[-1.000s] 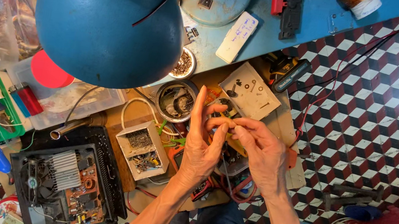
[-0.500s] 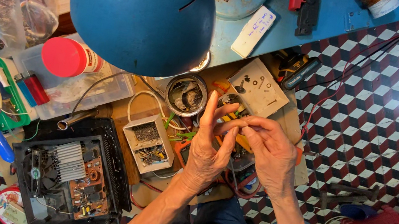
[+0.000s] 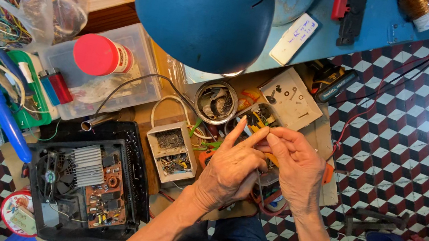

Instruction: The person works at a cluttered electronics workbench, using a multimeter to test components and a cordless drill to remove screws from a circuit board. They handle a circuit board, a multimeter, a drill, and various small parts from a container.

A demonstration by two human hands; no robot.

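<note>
Something tiny, too small to make out, sits pinched where the fingertips of both hands meet, above a low wooden board crowded with parts. Left hand has its index and middle fingers stretched up and its thumb pressed toward the right hand, whose fingers curl inward to meet them; both are closed in a pinch, though on what I cannot tell.

Just beside the left hand lies a small white rectangular tray of mixed metal bits, and above it a round tin of screws and scraps. A big blue dome lamp shade hangs over the bench. Further left sits an opened black electronic unit with a ribbed heatsink and brown circuit board. A red-capped white bottle lies in a clear plastic tub.
</note>
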